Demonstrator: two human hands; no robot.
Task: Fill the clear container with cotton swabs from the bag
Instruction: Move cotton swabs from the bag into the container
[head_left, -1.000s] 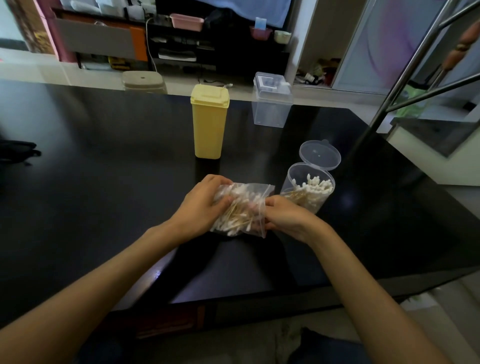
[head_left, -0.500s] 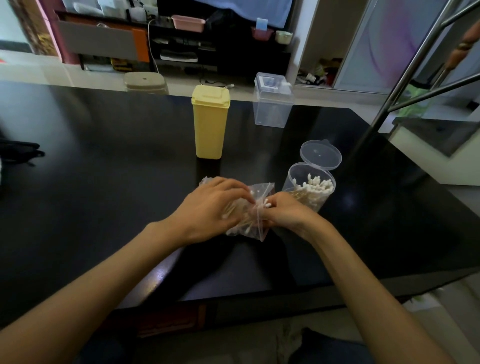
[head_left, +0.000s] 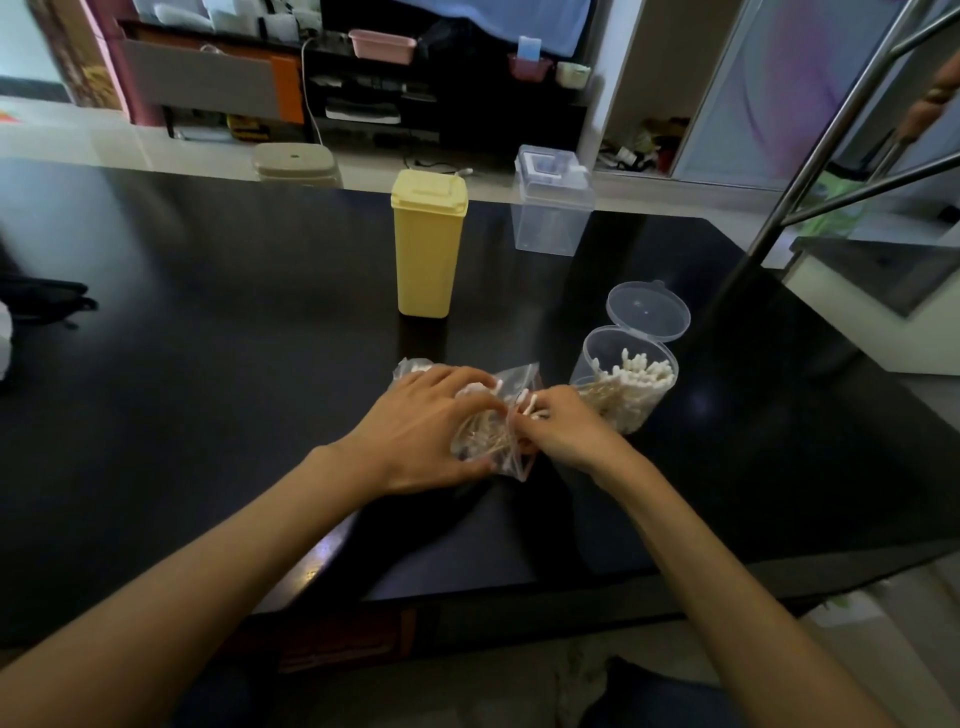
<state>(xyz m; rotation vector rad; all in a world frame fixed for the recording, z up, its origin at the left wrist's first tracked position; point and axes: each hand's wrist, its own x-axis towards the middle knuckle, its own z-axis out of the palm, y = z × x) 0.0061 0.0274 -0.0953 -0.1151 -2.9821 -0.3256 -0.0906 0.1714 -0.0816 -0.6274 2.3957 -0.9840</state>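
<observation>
A clear plastic bag (head_left: 488, 436) of cotton swabs lies on the black table (head_left: 208, 364) in front of me. My left hand (head_left: 426, 431) grips the bag from the left, fingers curled over it. At the bag's right edge my right hand (head_left: 558, 428) pinches a few cotton swabs (head_left: 524, 402) whose white tips stick out. Just right of my hands stands the round clear container (head_left: 626, 384), partly filled with swabs, its hinged lid (head_left: 649, 312) flipped open behind it.
A tall yellow lidded container (head_left: 427, 244) stands behind the bag. A clear square box (head_left: 550, 205) sits at the table's far edge. Metal rails (head_left: 810, 156) rise at the right. A dark object (head_left: 47, 301) lies at the far left.
My left hand has slid further over the bag and bunched it up. My right hand has closed on swab tips at the bag's right edge.
</observation>
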